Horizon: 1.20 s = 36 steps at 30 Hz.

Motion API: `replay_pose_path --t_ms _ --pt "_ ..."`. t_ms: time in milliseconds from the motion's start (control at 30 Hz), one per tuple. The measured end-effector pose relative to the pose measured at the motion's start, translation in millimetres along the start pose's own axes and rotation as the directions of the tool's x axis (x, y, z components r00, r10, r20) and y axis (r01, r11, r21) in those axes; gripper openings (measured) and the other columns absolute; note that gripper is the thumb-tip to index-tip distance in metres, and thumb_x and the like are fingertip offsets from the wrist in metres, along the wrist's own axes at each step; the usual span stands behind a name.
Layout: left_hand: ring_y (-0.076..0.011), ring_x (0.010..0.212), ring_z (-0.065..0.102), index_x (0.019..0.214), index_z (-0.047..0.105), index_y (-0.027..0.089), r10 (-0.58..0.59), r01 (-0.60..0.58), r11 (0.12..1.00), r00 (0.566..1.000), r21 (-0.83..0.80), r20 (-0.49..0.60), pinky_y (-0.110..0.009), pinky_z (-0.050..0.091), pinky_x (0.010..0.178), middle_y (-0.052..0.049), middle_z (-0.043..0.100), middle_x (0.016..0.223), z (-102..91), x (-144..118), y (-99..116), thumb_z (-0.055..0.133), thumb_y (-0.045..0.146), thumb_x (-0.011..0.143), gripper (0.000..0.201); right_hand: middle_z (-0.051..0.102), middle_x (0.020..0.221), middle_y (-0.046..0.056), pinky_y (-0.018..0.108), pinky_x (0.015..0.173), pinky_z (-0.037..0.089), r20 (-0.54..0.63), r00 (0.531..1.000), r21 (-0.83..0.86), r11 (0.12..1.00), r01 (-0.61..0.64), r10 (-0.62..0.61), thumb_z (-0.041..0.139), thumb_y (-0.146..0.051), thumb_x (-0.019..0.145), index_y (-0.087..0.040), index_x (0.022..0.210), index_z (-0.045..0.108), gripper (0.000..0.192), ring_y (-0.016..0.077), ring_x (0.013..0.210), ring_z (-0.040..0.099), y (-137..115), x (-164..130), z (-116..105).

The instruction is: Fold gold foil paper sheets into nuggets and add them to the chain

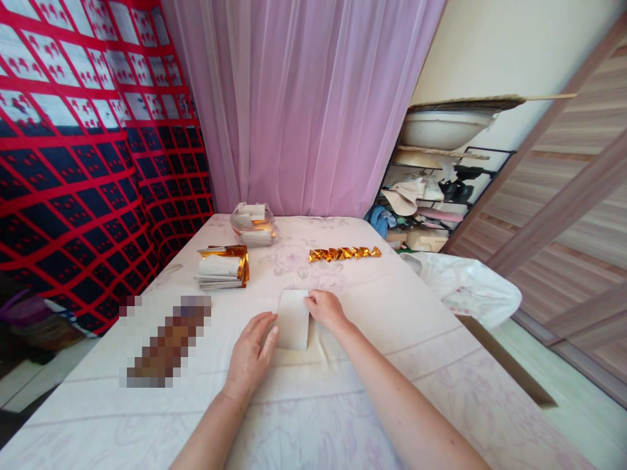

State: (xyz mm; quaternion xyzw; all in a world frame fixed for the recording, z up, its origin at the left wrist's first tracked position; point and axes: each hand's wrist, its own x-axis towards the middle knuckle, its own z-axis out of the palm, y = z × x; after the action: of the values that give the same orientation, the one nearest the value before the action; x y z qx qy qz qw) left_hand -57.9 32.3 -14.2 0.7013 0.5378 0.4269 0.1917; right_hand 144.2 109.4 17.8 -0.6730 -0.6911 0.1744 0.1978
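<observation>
Pinching a pale sheet (292,323) on the table (122,424) by its far right corner, the right hand (327,309) is holding it; the left hand (252,346) is resting at its left edge, its grip unclear. Beyond, at left, a stack of sheets (218,269) is lying near a plastic bag (255,225); at right, gold foil pieces (345,254) are forming a row.

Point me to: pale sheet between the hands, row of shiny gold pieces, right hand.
Pale sheet (292,324): head view, middle of its upper face.
Row of shiny gold pieces (345,254): head view, about midway along its length.
Right hand (327,310): head view, back of the hand.
</observation>
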Motion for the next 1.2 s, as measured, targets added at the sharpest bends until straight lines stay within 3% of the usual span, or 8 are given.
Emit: replay_pose_path --t_ms 100,233,367,400,500,567,800,1200 --pt "-0.0311 0.121 0.057 0.107 0.073 0.027 0.135 -0.163 0.970 0.979 0.181 0.155 -0.054 0.042 0.103 -0.008 0.068 0.123 0.8 -1.3 -2.2 0.044 0.043 0.095 0.035 0.074 0.086 0.006 0.026 0.066 0.040 -0.032 0.999 -0.094 0.996 -0.002 -0.001 0.052 -0.030 0.091 -0.022 0.091 0.071 0.020 0.0198 0.082 0.067 -0.8 -1.3 -5.0" --pt "-0.0336 0.127 0.052 0.118 0.068 0.029 0.144 -0.240 0.918 0.943 0.316 0.299 -0.062 0.033 0.106 -0.007 0.066 0.129 5.0 -4.9 -4.5 0.050 0.043 0.094 0.034 0.074 0.095 0.011 0.032 0.075 0.044 -0.063 0.997 -0.158 0.987 0.028 -0.039 0.051 -0.029 0.093 -0.018 0.123 0.062 0.033 0.0256 0.089 0.068 0.0 -15.1 -10.8" --pt "-0.0340 0.129 0.050 0.124 0.065 0.028 0.169 -0.281 0.887 0.936 0.366 0.309 -0.062 0.029 0.109 -0.007 0.063 0.133 7.3 -7.2 -6.8 0.057 0.040 0.090 0.037 0.070 0.110 0.008 0.031 0.085 0.046 -0.046 0.985 -0.153 0.976 0.156 -0.165 0.050 -0.024 0.093 -0.023 0.115 0.067 0.028 0.0226 0.100 0.065 2.1 -43.7 -7.8" --pt "-0.0340 0.129 0.049 0.125 0.065 0.028 0.176 -0.290 0.881 0.934 0.374 0.309 -0.061 0.029 0.109 -0.008 0.063 0.133 7.3 -7.4 -6.7 0.058 0.040 0.090 0.038 0.069 0.112 0.006 0.029 0.089 0.045 -0.034 0.973 -0.139 0.965 0.222 -0.229 0.052 -0.024 0.092 -0.025 0.113 0.068 0.026 0.0207 0.104 0.063 3.1 -51.6 -5.6" --pt "-0.0347 0.132 0.046 0.123 0.066 0.029 0.186 -0.311 0.867 0.927 0.390 0.326 -0.063 0.029 0.109 -0.007 0.060 0.137 6.5 -7.1 -4.7 0.059 0.039 0.089 0.036 0.067 0.116 0.006 0.032 0.096 0.042 -0.007 0.851 -0.078 0.848 0.524 -0.526 0.060 -0.027 0.089 -0.024 0.111 0.069 0.024 0.0204 0.108 0.059 8.0 -72.3 1.9" --pt "-0.0350 0.134 0.045 0.118 0.069 0.030 0.205 -0.333 0.864 0.918 0.377 0.341 -0.063 0.028 0.109 -0.006 0.059 0.139 6.0 -6.6 -3.2 0.061 0.038 0.088 0.032 0.067 0.118 0.005 0.034 0.098 0.041 0.023 0.808 -0.058 0.806 0.589 -0.589 0.065 -0.032 0.087 -0.025 0.112 0.068 0.027 0.0205 0.110 0.057 12.1 -81.9 6.0" --pt "-0.0293 0.125 0.056 0.109 0.073 0.030 0.263 -0.365 0.888 0.902 0.280 0.343 -0.058 0.031 0.111 -0.005 0.071 0.121 6.3 -6.4 -4.4 0.061 0.033 0.088 0.024 0.067 0.121 0.006 0.035 0.100 0.040 0.043 0.820 -0.050 0.818 0.572 -0.571 0.068 -0.034 0.087 -0.024 0.115 0.068 0.030 0.0202 0.114 0.057 21.2 -90.6 13.2" --pt "-0.0268 0.117 0.063 0.111 0.073 0.027 0.251 -0.342 0.894 0.918 0.289 0.308 -0.050 0.042 0.106 -0.008 0.072 0.118 5.5 -4.5 -1.3 0.062 0.040 0.086 0.030 0.070 0.115 0.005 0.033 0.097 0.042 -0.022 0.813 -0.061 0.813 0.579 -0.581 0.063 -0.024 0.090 -0.023 0.107 0.071 0.019 0.0190 0.108 0.060 22.4 -88.6 19.6"
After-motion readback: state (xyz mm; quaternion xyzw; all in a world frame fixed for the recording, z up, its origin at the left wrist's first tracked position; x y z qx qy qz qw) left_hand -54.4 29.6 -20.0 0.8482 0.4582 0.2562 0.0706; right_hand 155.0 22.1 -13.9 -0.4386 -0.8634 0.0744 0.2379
